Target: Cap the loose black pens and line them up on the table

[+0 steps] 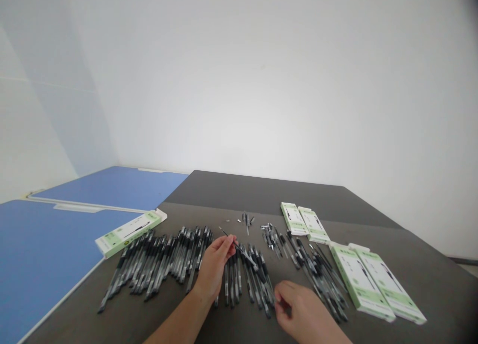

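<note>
Near the middle of the table, my left hand (217, 259) is closed in a pinch on a slim pen (247, 257). Its thin dark end sticks out at the upper left of my fingertips, and a clear length slants down to the right. My right hand (297, 306) is lower right, fingers curled together beside the row of clear, black-gripped pens (257, 282). Whatever its fingertips may hold is hidden. A longer row of similar pens (164, 259) lies left of my left hand.
More pens (317, 272) lie loosely at the right. Small pen parts (247, 222) and further pieces (269, 234) are scattered beyond my hands. A green-and-white pen box (130, 230) lies left; several others lie right, including one box (362, 282). Blue tables (67, 254) adjoin the dark table (254, 189).
</note>
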A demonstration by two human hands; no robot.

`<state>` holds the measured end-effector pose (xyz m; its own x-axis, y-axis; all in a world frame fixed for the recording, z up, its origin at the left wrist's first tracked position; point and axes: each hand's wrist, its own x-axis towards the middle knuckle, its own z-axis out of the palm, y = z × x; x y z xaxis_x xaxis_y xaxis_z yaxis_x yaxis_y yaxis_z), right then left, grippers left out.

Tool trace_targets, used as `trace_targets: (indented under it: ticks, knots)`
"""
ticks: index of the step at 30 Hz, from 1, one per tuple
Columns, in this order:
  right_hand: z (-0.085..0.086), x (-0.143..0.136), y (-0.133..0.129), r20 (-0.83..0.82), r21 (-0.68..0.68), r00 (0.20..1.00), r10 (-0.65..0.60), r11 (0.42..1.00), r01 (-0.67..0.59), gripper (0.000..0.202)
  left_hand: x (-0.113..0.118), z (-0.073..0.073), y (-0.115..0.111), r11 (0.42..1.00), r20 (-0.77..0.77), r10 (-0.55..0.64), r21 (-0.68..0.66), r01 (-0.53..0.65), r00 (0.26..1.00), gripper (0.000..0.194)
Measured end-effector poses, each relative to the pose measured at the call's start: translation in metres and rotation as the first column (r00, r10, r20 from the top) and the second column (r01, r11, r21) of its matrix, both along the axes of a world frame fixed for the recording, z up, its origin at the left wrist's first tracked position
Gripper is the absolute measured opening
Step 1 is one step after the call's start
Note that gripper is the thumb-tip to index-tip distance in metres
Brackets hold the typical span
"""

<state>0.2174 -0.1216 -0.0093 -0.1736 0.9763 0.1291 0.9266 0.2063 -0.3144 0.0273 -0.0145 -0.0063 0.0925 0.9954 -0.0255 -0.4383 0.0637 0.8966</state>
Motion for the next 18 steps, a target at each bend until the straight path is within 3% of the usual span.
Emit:
trace_targets:
  ticks: [13,16,18]
  knots:
    - [-0.0068,0.0014,0.0000,0.027,0.004,0.999,-0.035,0.999,0.035,0.014,0.0012,0.0058,-0.0025,0.999,-0.109,-0.029,0.024,0.032,0.994,0.029]
    - [-0.0076,0.0028,-0.0005,0.066,0.035,0.997,-0.041,0.999,0.039,0.014,0.0022,0.0080,-0.0049,0.995,-0.235,-0.051,0.071,0.069,0.971,0.026]
    - [-0.0059,0.0018,-0.0009,0.059,0.049,0.998,-0.036,0.998,0.034,0.014,0.0037,0.0091,-0.0082,0.981,-0.355,-0.103,0.118,0.154,0.929,0.025]
